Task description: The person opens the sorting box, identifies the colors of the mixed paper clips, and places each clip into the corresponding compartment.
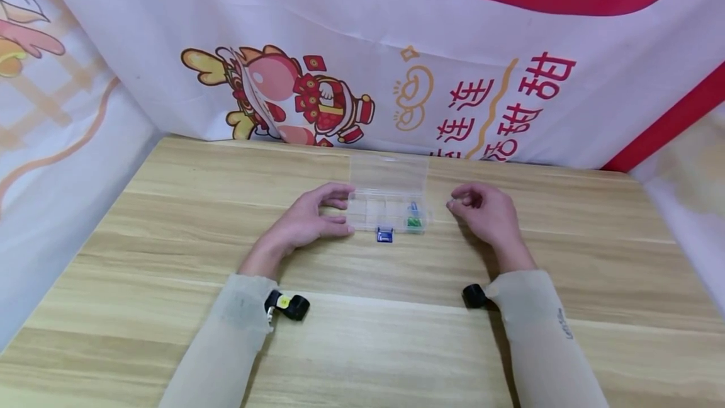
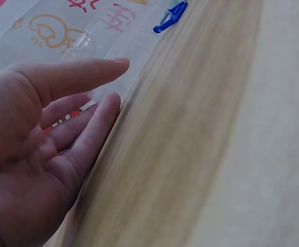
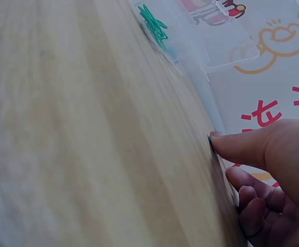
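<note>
A clear plastic compartment box [image 1: 376, 211] sits on the table with its transparent lid [image 1: 388, 172] raised at the back. Green paper clips [image 1: 414, 222] fill one front right compartment; a blue clip [image 1: 414, 207] lies in the one behind. On the front edge is a blue latch [image 1: 385, 235]. My left hand [image 1: 308, 216] grips the box's left end between thumb and fingers. To the right of the box, my right hand [image 1: 486, 213] is low over the table, thumb and forefinger pinching a tiny dark piece [image 3: 210, 139], mostly hidden; its kind is unclear.
The wooden table [image 1: 362, 345] runs back to a printed white cloth [image 1: 391, 80], close behind the raised lid. Another cloth [image 1: 56, 112] hangs along the left side. Wrist cameras [image 1: 474, 296] sit at both sleeves.
</note>
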The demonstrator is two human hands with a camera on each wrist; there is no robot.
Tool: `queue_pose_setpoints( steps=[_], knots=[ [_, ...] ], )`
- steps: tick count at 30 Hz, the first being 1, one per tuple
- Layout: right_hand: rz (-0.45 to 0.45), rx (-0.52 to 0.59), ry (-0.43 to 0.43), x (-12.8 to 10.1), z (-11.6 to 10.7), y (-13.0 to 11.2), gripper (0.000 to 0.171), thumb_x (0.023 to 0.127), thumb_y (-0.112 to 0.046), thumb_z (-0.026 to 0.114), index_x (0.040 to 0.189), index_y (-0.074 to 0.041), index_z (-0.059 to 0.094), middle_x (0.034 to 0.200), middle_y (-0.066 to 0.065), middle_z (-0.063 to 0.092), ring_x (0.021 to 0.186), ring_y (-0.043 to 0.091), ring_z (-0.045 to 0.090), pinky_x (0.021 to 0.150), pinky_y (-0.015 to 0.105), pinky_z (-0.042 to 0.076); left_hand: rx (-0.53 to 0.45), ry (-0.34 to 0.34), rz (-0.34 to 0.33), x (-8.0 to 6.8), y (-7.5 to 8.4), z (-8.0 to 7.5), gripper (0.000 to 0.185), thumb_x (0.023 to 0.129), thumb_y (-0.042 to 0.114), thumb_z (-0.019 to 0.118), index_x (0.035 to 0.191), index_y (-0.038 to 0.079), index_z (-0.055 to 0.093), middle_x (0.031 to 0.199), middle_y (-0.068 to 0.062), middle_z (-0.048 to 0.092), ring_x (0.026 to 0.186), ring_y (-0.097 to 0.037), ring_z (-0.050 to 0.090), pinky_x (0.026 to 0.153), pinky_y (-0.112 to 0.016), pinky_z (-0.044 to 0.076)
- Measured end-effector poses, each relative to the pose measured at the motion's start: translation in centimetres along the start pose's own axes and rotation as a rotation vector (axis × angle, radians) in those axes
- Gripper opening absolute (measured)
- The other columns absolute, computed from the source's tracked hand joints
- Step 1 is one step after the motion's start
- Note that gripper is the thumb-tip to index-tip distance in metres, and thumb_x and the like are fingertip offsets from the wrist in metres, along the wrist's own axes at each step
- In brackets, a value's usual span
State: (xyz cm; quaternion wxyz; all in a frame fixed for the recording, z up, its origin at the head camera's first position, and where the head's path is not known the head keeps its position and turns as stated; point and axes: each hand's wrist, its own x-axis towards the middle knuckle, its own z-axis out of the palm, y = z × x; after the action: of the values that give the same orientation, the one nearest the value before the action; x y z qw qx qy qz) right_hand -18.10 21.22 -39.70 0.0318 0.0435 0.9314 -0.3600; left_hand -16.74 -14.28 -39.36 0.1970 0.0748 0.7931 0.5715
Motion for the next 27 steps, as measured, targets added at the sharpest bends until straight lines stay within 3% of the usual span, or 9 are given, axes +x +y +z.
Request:
queue_pose_setpoints(
  steps=[10, 15, 20, 24, 27],
  knots=[
    [0.027, -0.038, -0.025, -0.2, -0.2, 0.0, 0.026, 0.102, -0.032, 0.075, 0.109, -0.008, 0.069, 0.103, 0.013, 0.066, 0.090, 0.027, 0.059, 0.076, 0.034, 0.048, -0.001, -0.001, -0.005, -0.1, 0.0, 0.0, 0.078, 0.087, 0.003, 0.088, 0.155, 0.024, 0.055, 0.150, -0.011, 0.056, 0.127, -0.033, 0.070, 0.105, -0.036, 0.061],
    [0.030, -0.004, -0.024, -0.5, -0.2, 0.3, 0.031, 0.103, -0.038, 0.074, 0.109, -0.009, 0.070, 0.104, 0.012, 0.067, 0.091, 0.026, 0.058, 0.076, 0.034, 0.049, -0.001, -0.003, -0.003, -0.1, 0.0, 0.0, 0.078, 0.087, 0.003, 0.088, 0.155, 0.024, 0.055, 0.150, -0.012, 0.056, 0.128, -0.033, 0.070, 0.105, -0.036, 0.061],
    [0.072, 0.126, -0.004, -0.9, -0.5, 1.2, 0.038, 0.103, -0.045, 0.072, 0.114, -0.009, 0.071, 0.108, 0.010, 0.068, 0.092, 0.021, 0.060, 0.077, 0.029, 0.053, -0.001, -0.004, -0.006, -0.2, 0.1, 0.0, 0.078, 0.087, 0.004, 0.088, 0.155, 0.023, 0.055, 0.151, -0.012, 0.056, 0.128, -0.034, 0.070, 0.105, -0.037, 0.061],
    [0.126, 0.300, -0.001, -1.2, -1.0, 1.5, 0.036, 0.104, -0.042, 0.071, 0.119, -0.008, 0.071, 0.106, 0.005, 0.070, 0.088, 0.015, 0.067, 0.074, 0.023, 0.060, 0.003, 0.000, -0.007, -0.2, 0.1, 0.0, 0.078, 0.087, 0.004, 0.088, 0.155, 0.023, 0.055, 0.151, -0.012, 0.056, 0.128, -0.034, 0.070, 0.106, -0.038, 0.061],
    [0.154, 0.418, -0.002, -1.3, -1.5, 1.5, 0.033, 0.105, -0.037, 0.070, 0.122, -0.009, 0.070, 0.106, 0.002, 0.071, 0.089, 0.011, 0.070, 0.080, 0.022, 0.062, 0.006, 0.004, -0.009, -0.2, 0.1, 0.0, 0.078, 0.087, 0.004, 0.088, 0.155, 0.023, 0.055, 0.151, -0.012, 0.056, 0.129, -0.034, 0.070, 0.106, -0.038, 0.061]
  ],
)
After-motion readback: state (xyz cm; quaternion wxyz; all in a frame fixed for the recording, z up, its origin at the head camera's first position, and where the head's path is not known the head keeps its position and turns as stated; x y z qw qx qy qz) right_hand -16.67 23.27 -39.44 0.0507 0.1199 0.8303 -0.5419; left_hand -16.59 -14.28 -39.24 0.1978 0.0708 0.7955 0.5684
